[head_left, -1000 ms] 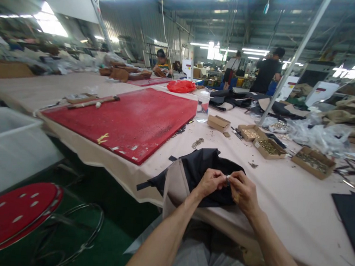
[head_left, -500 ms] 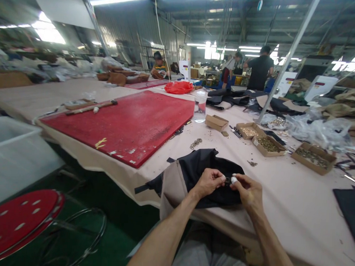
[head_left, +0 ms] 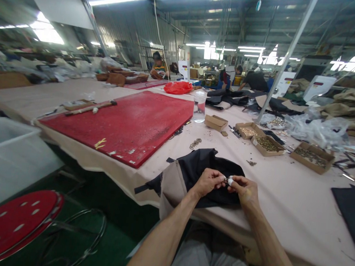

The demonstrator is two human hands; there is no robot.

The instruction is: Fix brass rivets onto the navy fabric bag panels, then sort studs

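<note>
A black and beige fabric bag piece [head_left: 198,163] lies bunched at the table's front edge, a dark strap end sticking out on its left. Over its black part, my left hand [head_left: 208,183] pinches a small metal ring [head_left: 226,180], which looks roughly rectangular. My right hand [head_left: 244,189], with white wrapping on its fingertips, closes on the same ring from the other side. The fingertips almost meet and cover most of the ring. Whether a strap passes through it I cannot tell.
Small cardboard boxes of metal fittings [head_left: 267,145] stand beyond my right hand. Loose rings [head_left: 195,143] lie ahead. To the left are a red board [head_left: 126,126] with a hammer [head_left: 91,107], and a red stool [head_left: 15,223]. A slanted metal pole [head_left: 285,61] rises at the right.
My right hand has shifted left, bringing its fingertips close to my left hand and hiding more of the ring. My left hand is almost still. Background people have bent lower.
</note>
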